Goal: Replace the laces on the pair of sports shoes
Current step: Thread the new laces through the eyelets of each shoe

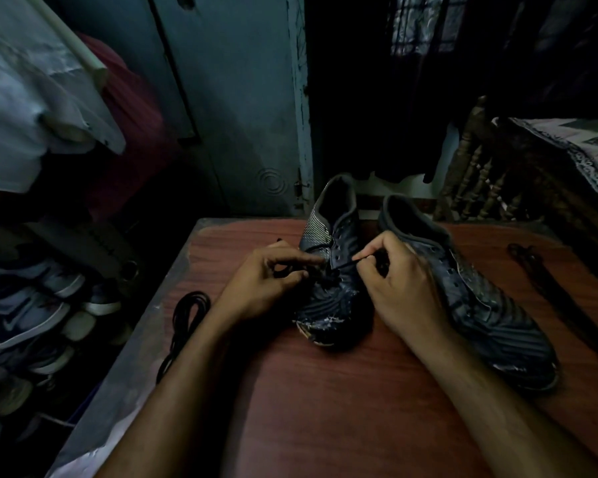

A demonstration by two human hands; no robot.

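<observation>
both hands work at the left shoe (332,270), which sits on the table (325,408) directly under the fingers. the right hand (394,288) pinches the tip of a dark lace (342,265) between thumb and forefinger, just at an eyelet on the shoe's right flap. the left hand (266,281) has its fingers curled round the other run of the same lace, forefinger stretched toward the left flap.

the lace looks thin, soft and limp, so by my judgement it goes where it is pulled and carries no push; the best hold is right at the stiff tip, close to the hole. the shoe looks light and its upper bends easily, so it may slide or tip unless one hand steadies it.

the left shoe's long axis runs away from the person, toe near the wrists and heel opening beyond the fingertips. the right shoe (470,288) lies just to the outside of the right hand, touching or almost touching it, toe near and angled outward, eyelets bare. a coiled black lace (187,315) lies beside the left forearm, and another dark lace (546,281) stretches well beyond the right shoe.
</observation>
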